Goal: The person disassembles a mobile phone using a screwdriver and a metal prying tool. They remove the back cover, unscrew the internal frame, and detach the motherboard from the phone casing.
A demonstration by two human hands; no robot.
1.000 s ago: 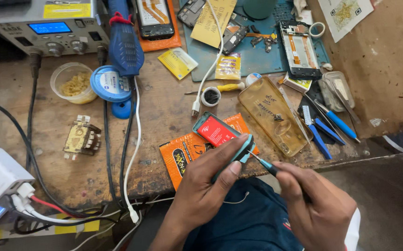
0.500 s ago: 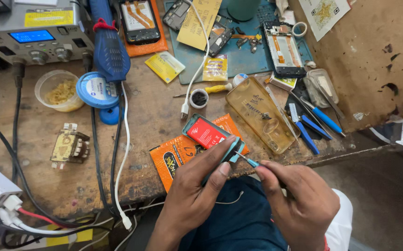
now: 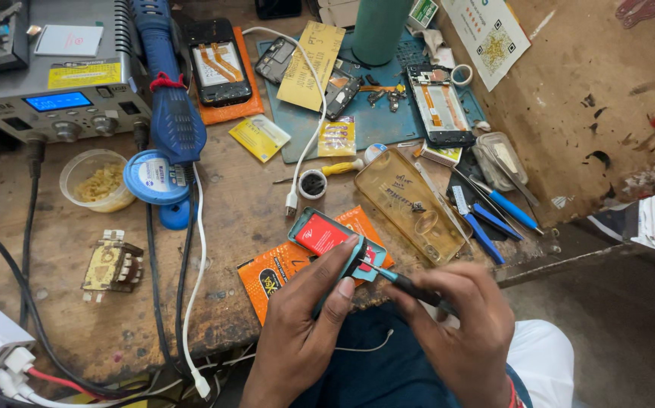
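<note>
Fingers of left hand (image 3: 308, 321) clamped on opened teal-framed phone with red battery (image 3: 332, 240) at bench edge; right hand (image 3: 463, 332) pinched slim dark-handled screwdriver (image 3: 403, 282), tip at frame. Judged mid-unscrewing; steady tip pressure needed. Beyond, translucent amber plastic tray (image 3: 410, 202).

Your phone (image 3: 336, 240) lies on the packet (image 3: 282, 268) at the bench (image 3: 78, 317) front edge; tray (image 3: 410, 202) right, transformer (image 3: 113, 264) far left.

Both hands meet low at the frame's centre, forearms rising from the bottom edge. The left hand (image 3: 305, 317) reaches up with fingers extended and thumb pressed forward. The right hand (image 3: 459, 329) is curled into a closed grip, knuckles up, wrist bent inward.
</note>
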